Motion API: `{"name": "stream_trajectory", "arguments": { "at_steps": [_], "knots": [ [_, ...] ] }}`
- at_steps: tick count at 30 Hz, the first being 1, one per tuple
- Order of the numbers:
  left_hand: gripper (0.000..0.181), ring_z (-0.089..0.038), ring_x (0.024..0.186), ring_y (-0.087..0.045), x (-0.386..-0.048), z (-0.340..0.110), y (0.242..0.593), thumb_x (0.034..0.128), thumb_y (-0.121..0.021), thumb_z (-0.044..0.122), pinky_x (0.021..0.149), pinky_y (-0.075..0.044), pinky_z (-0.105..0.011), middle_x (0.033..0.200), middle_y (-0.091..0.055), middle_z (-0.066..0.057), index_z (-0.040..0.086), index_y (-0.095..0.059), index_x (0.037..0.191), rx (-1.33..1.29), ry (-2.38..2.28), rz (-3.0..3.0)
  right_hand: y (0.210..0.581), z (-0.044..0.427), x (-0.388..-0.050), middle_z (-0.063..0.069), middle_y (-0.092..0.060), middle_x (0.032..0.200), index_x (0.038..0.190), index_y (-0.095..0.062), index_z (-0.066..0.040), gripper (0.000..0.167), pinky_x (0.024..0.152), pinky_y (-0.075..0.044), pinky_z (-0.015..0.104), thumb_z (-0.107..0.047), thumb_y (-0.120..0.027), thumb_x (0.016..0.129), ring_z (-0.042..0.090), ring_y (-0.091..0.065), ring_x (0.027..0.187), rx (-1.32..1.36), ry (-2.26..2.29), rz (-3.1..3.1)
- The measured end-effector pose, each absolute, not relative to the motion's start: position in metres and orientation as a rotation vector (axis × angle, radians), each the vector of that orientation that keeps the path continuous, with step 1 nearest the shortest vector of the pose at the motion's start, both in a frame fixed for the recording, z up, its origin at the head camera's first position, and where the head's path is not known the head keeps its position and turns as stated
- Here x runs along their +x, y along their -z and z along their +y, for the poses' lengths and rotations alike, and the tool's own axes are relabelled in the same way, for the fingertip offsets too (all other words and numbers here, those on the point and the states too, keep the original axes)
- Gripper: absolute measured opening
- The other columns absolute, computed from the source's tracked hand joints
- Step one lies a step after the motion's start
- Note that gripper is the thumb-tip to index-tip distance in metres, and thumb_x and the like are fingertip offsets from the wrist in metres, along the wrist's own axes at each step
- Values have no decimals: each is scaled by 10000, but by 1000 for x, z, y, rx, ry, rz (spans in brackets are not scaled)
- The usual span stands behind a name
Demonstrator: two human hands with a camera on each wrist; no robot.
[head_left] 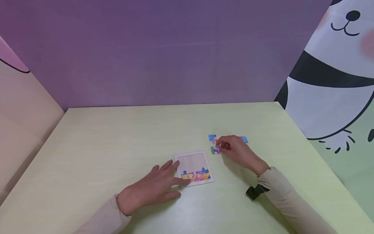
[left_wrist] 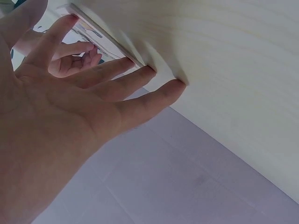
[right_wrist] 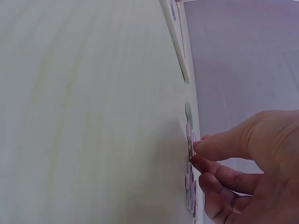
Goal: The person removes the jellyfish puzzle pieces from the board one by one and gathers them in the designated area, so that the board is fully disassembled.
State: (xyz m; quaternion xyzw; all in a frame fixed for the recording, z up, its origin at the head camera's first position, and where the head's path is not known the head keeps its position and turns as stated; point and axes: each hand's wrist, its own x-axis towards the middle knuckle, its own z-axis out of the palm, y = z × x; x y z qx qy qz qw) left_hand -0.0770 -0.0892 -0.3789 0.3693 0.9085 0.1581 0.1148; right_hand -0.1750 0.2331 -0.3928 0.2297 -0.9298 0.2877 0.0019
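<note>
Your left grip (head_left: 152, 186), fingers spread, touches the puzzle frame (head_left: 193, 161); nearer the surface's (head_left: 125, 133) right edge, your right grip (head_left: 238, 151) curls at puzzle pieces (head_left: 212, 150), whether pinching I can't tell.

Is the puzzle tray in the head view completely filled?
No, the pieces inside the tray lie only along its near side, leaving the far part bare.

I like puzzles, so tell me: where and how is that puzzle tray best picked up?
Probably pinch the puzzle tray by its bare right rim, coming from the right: it lies flat, its thin edge stands above the table, and the left grip covers parts of its left and near rims.
</note>
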Motion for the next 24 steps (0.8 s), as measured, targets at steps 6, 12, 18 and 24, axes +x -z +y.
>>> {"name": "stream_trajectory", "arguments": {
  "at_steps": [6,12,18,24],
  "knots": [
    [406,-428,1452,-283,-74,-90,378,961,-661,311,1050,-319,-679,1562,-328,-237,358,-618,1362,1084,-455,2665,394,232,-171,26,-678,850,1004,-715,-35,166,664,-487,270,57,-711,865,153,-552,748,698,-896,-2917],
    [420,-408,1462,-272,-73,-90,379,965,-650,332,1065,-316,-662,1573,-316,-225,374,-596,1380,1084,-417,2677,391,229,-169,19,-676,861,1015,-718,-45,156,680,-504,278,21,-721,874,163,-566,772,688,-908,-2916],
    [414,-415,1445,-302,-75,-89,380,970,-636,329,1043,-346,-661,1555,-341,-237,372,-597,1380,1124,-386,2697,385,220,-159,16,-679,909,1044,-710,-60,132,728,-519,293,-35,-691,915,149,-592,833,765,-993,-2923],
    [390,-399,1433,-329,-77,-87,382,986,-595,284,1009,-375,-674,1539,-374,-234,378,-611,1364,1140,-351,2711,378,200,-138,-3,-657,953,1174,-656,-34,234,787,-528,323,-71,-667,943,132,-593,886,863,-1004,-2969]
  ]
}}
